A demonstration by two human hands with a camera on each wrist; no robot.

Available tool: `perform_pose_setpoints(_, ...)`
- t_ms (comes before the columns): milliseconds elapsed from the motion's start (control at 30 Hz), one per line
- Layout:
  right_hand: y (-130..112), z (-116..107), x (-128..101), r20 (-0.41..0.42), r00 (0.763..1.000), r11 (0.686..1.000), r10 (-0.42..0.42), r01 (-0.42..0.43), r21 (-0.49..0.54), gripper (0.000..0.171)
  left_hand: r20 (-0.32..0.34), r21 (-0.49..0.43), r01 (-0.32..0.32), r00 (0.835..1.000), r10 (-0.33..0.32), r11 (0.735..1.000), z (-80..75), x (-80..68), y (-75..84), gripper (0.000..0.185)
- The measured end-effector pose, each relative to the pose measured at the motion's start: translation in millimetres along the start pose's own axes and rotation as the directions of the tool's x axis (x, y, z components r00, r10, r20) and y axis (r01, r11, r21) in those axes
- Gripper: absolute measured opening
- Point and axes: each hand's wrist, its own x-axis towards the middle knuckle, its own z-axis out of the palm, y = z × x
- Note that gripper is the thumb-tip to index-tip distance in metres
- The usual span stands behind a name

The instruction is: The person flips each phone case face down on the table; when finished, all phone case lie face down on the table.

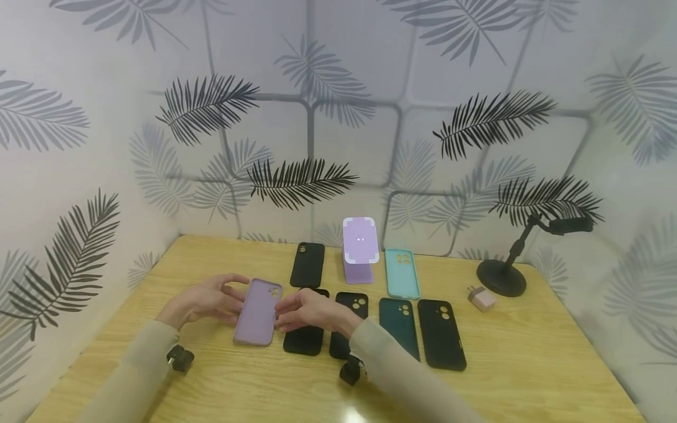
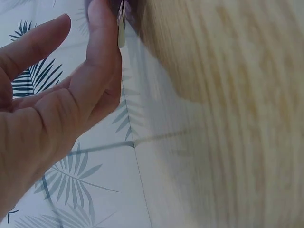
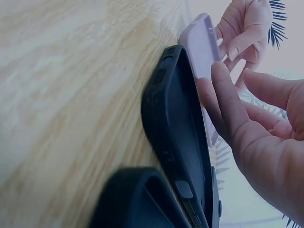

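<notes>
A lilac phone case (image 1: 255,317) lies on the wooden table between my two hands, its camera cutouts at the top right. My left hand (image 1: 215,298) is at its left edge; in the left wrist view its thumb stands apart from the extended fingers. From the other side my right hand (image 1: 316,311) reaches to the right edge, with fingertips at the rim and the thumb raised clear, as the right wrist view shows. Under the right hand lies a black phone case (image 1: 304,341), partly hidden. Another black case (image 1: 341,345) sits just right of it, partly covered by the wrist.
Further right lie a dark teal case (image 1: 399,326) and a black case (image 1: 442,335). Behind are a black case (image 1: 308,264), a lilac phone stand (image 1: 361,244) and a turquoise case (image 1: 402,276). A pink plug adapter (image 1: 482,298) and black stand (image 1: 502,276) occupy the right side.
</notes>
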Motion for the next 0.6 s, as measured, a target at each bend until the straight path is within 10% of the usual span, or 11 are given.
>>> perform_pose_setpoints(600, 2, 10, 6, 0.031, 0.999, 0.993, -0.022, 0.018, 0.114, 0.043, 0.101, -0.078, -0.125, 0.986, 0.133, 0.989, 2.3, 9.6, 0.5, 0.076)
